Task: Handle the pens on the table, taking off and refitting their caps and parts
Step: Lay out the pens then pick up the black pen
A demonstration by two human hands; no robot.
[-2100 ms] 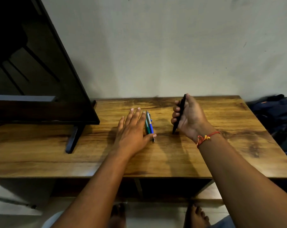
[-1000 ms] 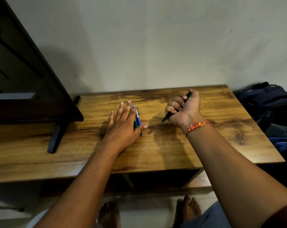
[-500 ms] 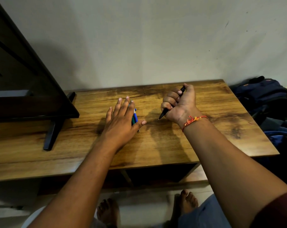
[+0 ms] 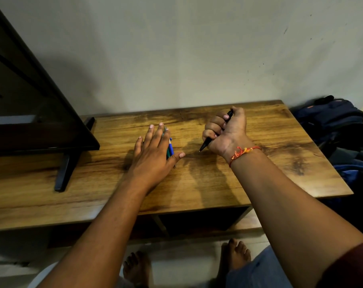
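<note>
My right hand (image 4: 228, 132) is fisted around a black pen (image 4: 205, 144). The pen slants down to the left, its tip just above the wooden table (image 4: 259, 173), and its top end shows past my thumb. My left hand (image 4: 153, 154) lies flat on the table with fingers spread, resting over a small bunch of blue and green pens (image 4: 170, 149). Only part of those pens shows between my index finger and thumb. The two hands are about a hand's width apart.
A black TV (image 4: 31, 100) on a slanted stand leg (image 4: 63, 173) fills the table's left side. A grey wall runs along the table's back edge. Dark bags (image 4: 334, 121) lie off the right end. My bare feet (image 4: 234, 256) are below the front edge.
My right hand has turned the black pen from upright to slanting, tip down to the left, and closed into a fist on it. My left hand stays flat over the other pens.
</note>
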